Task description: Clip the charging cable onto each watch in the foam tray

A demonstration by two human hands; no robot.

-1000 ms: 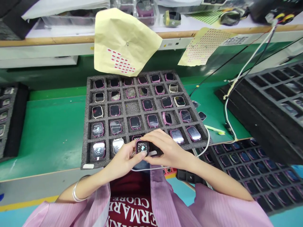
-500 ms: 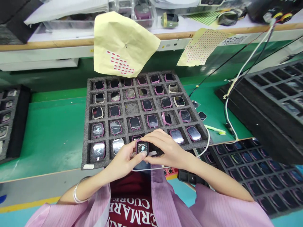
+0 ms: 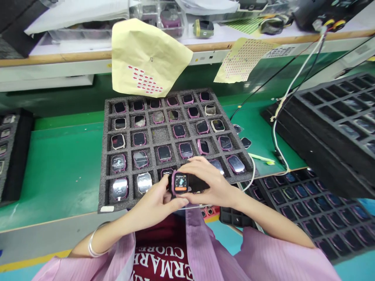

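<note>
A smartwatch (image 3: 181, 182) with a purplish-pink case is held over the front edge of a grey foam tray (image 3: 107, 156). Its lit screen has a dial and an orange bar at the bottom. My right hand (image 3: 212, 181) grips the right side of the watch, fingers above and thumb below. At the left and lower edge, my left hand (image 3: 156, 203) is closed on it, its thumb stretched beneath the screen. More watches sit in the tray's compartments, most with purple-pink cases. One compartment (image 3: 161, 135) near the middle holds no watch. My right hand covers part of the front row.
Foam trays of watches are stacked at the right (image 3: 325, 128) and left (image 3: 17, 156); another tray (image 3: 319, 210) lies lower right. A white cable (image 3: 275, 128) hangs beside the right stack. Yellow sticker sheets (image 3: 149, 58) hang from the shelf. A light-green stick (image 3: 262, 158) lies on the bench.
The watch has shifted slightly right and turned in my hands. My left thumb has slid off the screen to below it. An orange bar now shows on the screen.
</note>
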